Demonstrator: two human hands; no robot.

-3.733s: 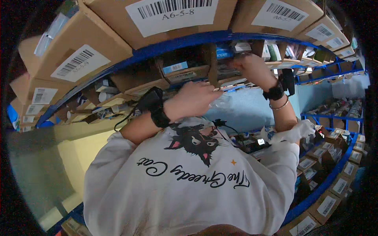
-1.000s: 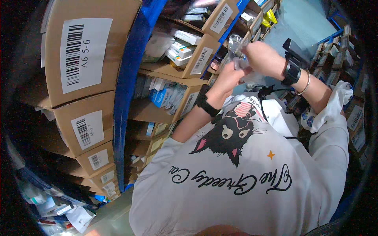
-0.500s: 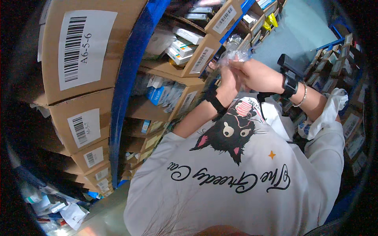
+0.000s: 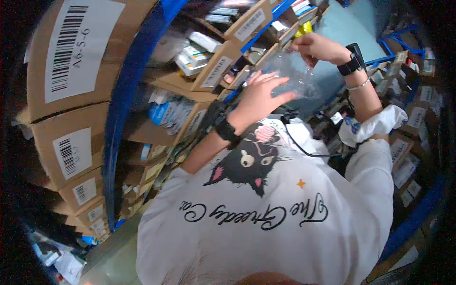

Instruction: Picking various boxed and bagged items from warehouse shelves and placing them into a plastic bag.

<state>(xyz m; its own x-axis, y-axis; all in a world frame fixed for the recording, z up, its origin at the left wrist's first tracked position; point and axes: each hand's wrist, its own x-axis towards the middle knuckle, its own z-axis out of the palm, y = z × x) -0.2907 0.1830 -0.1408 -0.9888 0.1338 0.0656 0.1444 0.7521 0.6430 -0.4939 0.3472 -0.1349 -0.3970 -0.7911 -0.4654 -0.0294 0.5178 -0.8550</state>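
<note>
My right hand (image 4: 313, 50) is raised in front of the shelving, its fingers pinching the top of a crumpled clear plastic bag (image 4: 297, 78) that hangs down between my hands. My left hand (image 4: 261, 95) is lower and to the left, its fingers and thumb spread along the near side of the bag. Black devices are strapped at both wrists, and whether anything is inside the bag is hard to make out.
Blue-framed shelves on the left carry cardboard bins (image 4: 76, 190) with barcode labels, some holding white boxes (image 4: 192, 64) and blue-and-white packets (image 4: 161, 114). More bins (image 4: 415, 116) line the right, and a pale blue surface (image 4: 356, 28) lies beyond my hands.
My hands were together at the bag half a second ago; the right has since moved up, and the left has opened its fingers. Earlier both hands were at the shelf bins.
</note>
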